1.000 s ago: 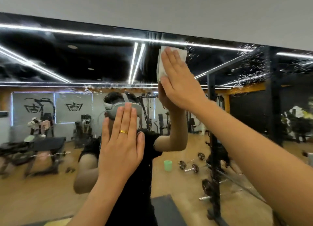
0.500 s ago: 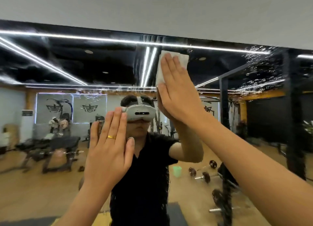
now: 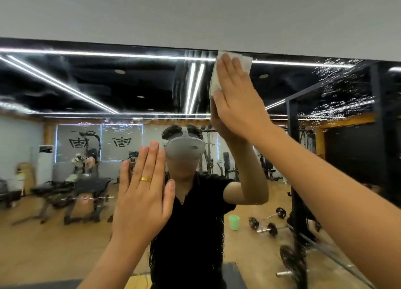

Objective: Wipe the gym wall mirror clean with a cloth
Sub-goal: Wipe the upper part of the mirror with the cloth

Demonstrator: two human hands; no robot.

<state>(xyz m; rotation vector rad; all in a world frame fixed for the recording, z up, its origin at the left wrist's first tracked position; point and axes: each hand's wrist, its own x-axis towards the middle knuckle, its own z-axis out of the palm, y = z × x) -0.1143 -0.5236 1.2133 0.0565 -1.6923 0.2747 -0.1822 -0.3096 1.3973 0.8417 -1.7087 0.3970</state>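
The wall mirror point(image 3: 86, 89) fills most of the view, its top edge running under a grey wall. My right hand point(image 3: 236, 100) presses a white cloth point(image 3: 244, 62) flat against the glass at the mirror's top edge, fingers straight. Most of the cloth is hidden under the palm. My left hand point(image 3: 142, 193) rests flat on the glass lower down, fingers straight, a gold ring on one finger. Wet streaks show left of the cloth, and water droplets point(image 3: 338, 89) speckle the upper right of the mirror.
The mirror reflects a person in black with a headset, weight benches at left, a green bucket point(image 3: 234, 222), dumbbells point(image 3: 263, 226) on the wooden floor and a black rack point(image 3: 293, 158) at right.
My right hand has slid the cloth upward to the mirror's top edge. My left hand stays flat on the glass. The view has tilted up slightly.
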